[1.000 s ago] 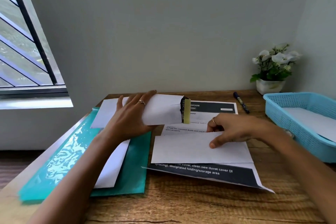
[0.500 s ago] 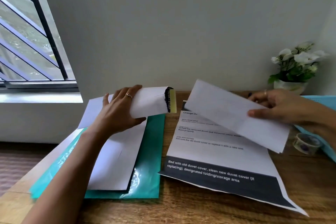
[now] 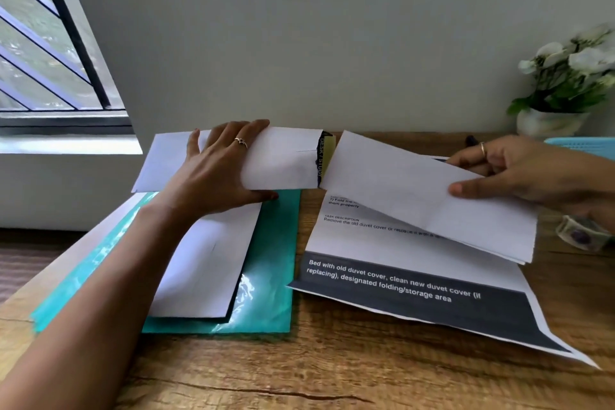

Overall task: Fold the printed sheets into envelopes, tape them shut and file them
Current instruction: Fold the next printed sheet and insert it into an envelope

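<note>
The folded sheet (image 3: 429, 196) hangs tilted above the desk's far right part, pinched at its right end by the right hand (image 3: 519, 173), its left corner just at the mouth of the envelope (image 3: 279, 160). The left hand (image 3: 219, 170) grips that envelope over the teal folder (image 3: 266, 276) by the far left edge. I'd judge insertion is beginning; taping and filing remain, and one printed sheet (image 3: 416, 276) lies unfolded, the tape roll (image 3: 579, 233) near the right edge.

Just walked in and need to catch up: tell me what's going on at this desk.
A person is stuffing envelopes. The left hand holds an open envelope above a teal folder. The right hand pinches a folded sheet, its near end at the envelope's mouth. A printed sheet lies flat underneath on the desk. A tape roll waits on the right.
</note>
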The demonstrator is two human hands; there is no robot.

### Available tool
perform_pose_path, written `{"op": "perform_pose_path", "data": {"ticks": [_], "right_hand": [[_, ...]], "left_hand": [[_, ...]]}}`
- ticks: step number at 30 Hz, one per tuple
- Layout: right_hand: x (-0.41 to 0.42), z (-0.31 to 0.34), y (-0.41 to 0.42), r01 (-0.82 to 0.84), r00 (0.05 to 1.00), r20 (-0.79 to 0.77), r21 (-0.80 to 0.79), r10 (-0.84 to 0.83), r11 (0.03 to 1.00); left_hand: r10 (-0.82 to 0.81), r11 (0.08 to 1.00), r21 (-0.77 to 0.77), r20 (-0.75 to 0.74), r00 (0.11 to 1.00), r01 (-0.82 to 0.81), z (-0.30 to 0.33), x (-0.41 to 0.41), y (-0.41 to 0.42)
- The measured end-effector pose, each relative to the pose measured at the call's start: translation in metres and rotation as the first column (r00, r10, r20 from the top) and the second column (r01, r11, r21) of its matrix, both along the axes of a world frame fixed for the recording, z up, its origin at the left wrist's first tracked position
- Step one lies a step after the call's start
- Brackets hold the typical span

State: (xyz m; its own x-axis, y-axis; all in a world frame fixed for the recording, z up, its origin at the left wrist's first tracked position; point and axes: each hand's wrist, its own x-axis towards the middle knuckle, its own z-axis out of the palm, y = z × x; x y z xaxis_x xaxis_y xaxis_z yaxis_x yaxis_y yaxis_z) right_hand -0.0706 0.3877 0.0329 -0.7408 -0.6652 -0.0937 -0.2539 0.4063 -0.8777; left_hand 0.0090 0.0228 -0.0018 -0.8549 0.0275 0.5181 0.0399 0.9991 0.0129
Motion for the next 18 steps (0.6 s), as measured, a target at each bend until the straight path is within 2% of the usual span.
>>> {"op": "perform_pose_path", "data": {"ticks": [4,7,18], "right_hand": [[0.0045,0.0025,-0.0029,0.049,0.998,0.028,0.028,-0.05,0.998],[0.0039,0.0022,-0.0006,0.0,0.998,0.058,0.074,-0.005,0.997],[0.0074,0.0023,0.0005,0.034,0.994,0.095,0.126,-0.046,0.991]], "left_hand": [[-0.019,0.999,-0.029,-0.005,1.0,0.019,0.0003,-0.0017,0.0013],[-0.021,0.999,-0.038,0.014,1.0,0.022,0.0006,-0.0012,0.0035],[-0.037,0.999,-0.025,0.082,0.996,0.039,0.0006,-0.0013,0.0067]]}}
